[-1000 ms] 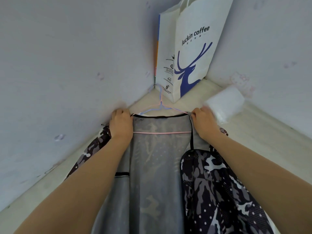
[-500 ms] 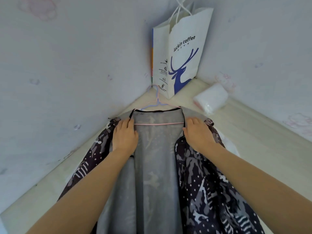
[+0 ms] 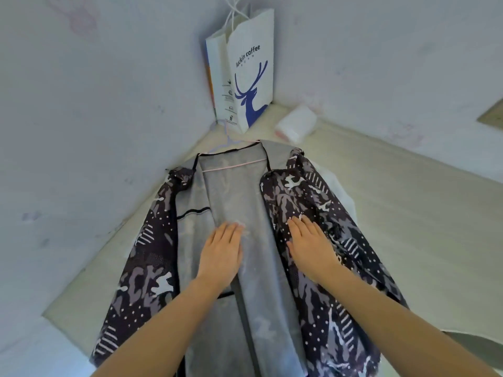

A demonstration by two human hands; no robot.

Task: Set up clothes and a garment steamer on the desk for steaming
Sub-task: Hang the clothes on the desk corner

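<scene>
Camouflage-print garment (image 3: 307, 202) lies spread on the worktop (image 3: 408, 227), its collar on a pink hanger (image 3: 234, 165) just in front of the white paper bag (image 3: 250, 77), which reads "luckin coffee" above a blue deer. Left hand (image 3: 221, 257) and right hand (image 3: 310, 246) rest flat on the cloth, fingers straight, gripping nothing. The cloth looks thin, soft and light, likely to rumple; best lifted by the hanger or shoulders.

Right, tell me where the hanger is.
In the head view the hanger lies inside the neck of the garment, at the far corner of the desk, its hook by the foot of the paper bag.
</scene>
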